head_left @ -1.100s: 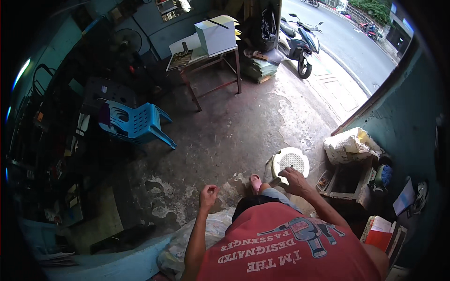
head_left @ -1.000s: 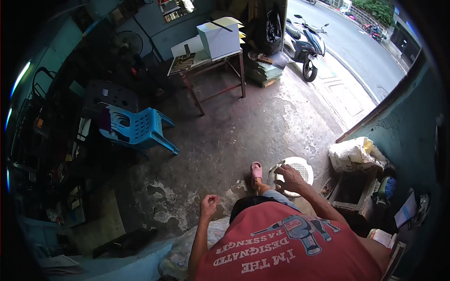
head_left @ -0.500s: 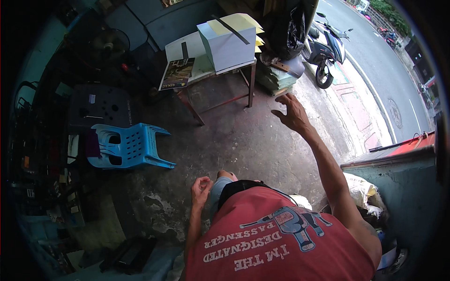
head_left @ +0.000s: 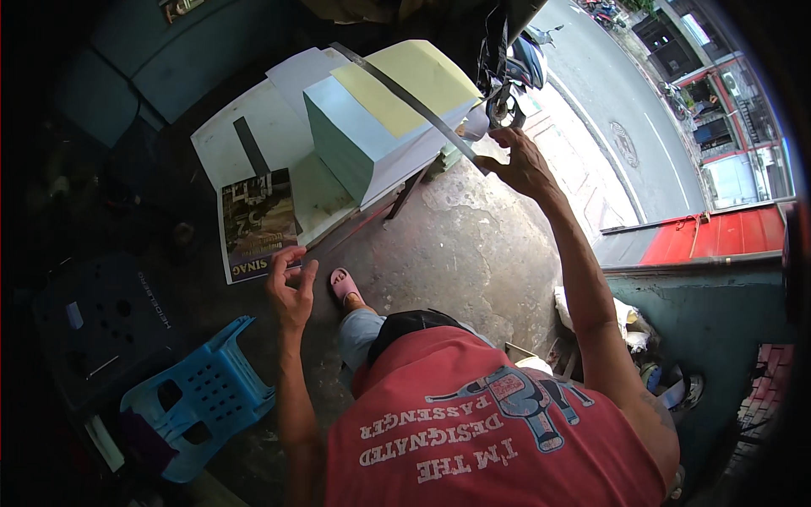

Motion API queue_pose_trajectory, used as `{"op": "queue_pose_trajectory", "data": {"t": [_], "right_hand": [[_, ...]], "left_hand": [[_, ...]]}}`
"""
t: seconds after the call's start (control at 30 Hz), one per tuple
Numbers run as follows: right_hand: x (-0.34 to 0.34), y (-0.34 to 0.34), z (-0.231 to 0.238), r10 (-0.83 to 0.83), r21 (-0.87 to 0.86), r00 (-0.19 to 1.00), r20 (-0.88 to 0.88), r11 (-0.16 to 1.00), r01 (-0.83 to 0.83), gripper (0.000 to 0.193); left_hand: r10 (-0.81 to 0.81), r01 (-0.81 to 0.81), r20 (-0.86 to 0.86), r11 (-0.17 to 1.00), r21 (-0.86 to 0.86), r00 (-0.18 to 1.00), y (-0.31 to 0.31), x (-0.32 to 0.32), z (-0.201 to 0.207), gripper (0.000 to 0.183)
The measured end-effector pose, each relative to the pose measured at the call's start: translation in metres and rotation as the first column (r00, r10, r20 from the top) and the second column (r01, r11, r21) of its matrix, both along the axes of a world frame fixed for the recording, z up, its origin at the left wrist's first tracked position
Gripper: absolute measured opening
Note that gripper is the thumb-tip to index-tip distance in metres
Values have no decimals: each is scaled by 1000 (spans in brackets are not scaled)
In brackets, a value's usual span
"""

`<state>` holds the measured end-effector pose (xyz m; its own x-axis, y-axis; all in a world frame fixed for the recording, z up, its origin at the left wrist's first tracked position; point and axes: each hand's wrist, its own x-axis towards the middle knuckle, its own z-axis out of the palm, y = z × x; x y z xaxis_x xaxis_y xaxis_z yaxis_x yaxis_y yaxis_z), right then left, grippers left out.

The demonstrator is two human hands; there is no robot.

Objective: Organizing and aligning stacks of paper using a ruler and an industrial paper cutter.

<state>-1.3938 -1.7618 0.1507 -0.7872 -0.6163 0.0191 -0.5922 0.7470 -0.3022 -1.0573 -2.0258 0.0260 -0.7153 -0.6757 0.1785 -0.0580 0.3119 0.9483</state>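
Note:
A tall stack of white and pale yellow paper sheets (head_left: 355,139) stands on a table (head_left: 211,135), with a long thin grey strip (head_left: 405,97) lying slantwise across its top. My right hand (head_left: 525,169) is at the strip's near right end, thumb and fingers apart. The thumb tip overlaps that end; whether it touches, I cannot tell. My left hand (head_left: 291,291) is raised by the lower corner of a dark-covered magazine (head_left: 253,224) on the table. Its fingers are bent and parted from the thumb, holding nothing. A shorter dark strip (head_left: 250,145) lies behind the magazine.
Blue plastic chairs (head_left: 207,397) stand at my lower left, beside a dark machine cover (head_left: 106,325). Past the table are a black plastic bag (head_left: 494,51) and a parked motorcycle (head_left: 528,61) at the roadside. A low wall (head_left: 701,308) runs along my right.
I have come closer to the table, and the paper stack looks larger. My right hand has reached the strip's end; my left hand has risen to the magazine's corner.

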Motion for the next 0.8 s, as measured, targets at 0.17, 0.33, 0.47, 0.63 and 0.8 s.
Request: {"op": "queue_pose_trajectory", "data": {"t": [0.17, 0.33, 0.47, 0.63, 0.8], "right_hand": [[-2, -50, -3, -43, 102, 999, 26, 994, 40, 69], [-7, -68, -26, -116, 75, 984, 136, 991, 107, 59], [-4, -76, -28, -190, 40, 954, 233, 982, 186, 42], [-2, -66, -29, -210, -172, 959, 188, 955, 243, 27], [4, -49, -4, -280, -230, 954, 112, 926, 299, 24]], "left_hand": [[-247, 198, -56, 874, -444, 967, -101, -103, 68, 19], [-430, 328, -58, 763, -557, 901, -122, -187, 95, 15], [-470, 360, 7, 667, -652, 883, -120, -217, 85, 13], [-488, 416, 123, 554, -721, 864, -116, -226, 75, 16], [-502, 468, 191, 513, -719, 844, -113, -225, 64, 17]]}}
